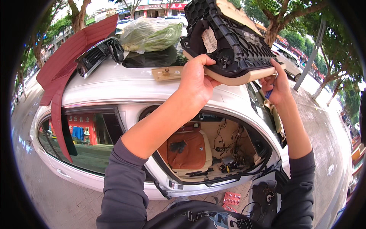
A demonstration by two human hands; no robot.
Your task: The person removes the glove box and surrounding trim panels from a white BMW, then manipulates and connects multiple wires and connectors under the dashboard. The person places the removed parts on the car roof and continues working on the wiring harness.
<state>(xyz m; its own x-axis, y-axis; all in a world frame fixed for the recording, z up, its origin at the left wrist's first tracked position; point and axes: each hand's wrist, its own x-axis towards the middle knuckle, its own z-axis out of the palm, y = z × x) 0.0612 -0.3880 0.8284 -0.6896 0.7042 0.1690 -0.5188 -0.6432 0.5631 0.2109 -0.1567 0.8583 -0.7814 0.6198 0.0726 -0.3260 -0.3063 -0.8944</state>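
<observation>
Above the white car's roof [114,83], both hands hold up a beige and black plastic interior trim panel [243,77]. Its ribbed black underside faces me and carries a label with writing. My left hand [197,74] grips the near left edge, thumb on the black side. At the right edge is my right hand [276,83], thumb on top, with a small blue object [268,93], partly hidden, in its curled fingers. Behind my left hand a beige trim strip [167,73] lies on the roof.
Dark red trim [61,64], a black air vent unit [94,57] and a bag of green vegetables [151,34] rest on the roof. Through the open doorway show an orange seat [187,154] with a dark glove [177,146] and loose wiring [234,148]. Red cases [231,198] lie on the paving.
</observation>
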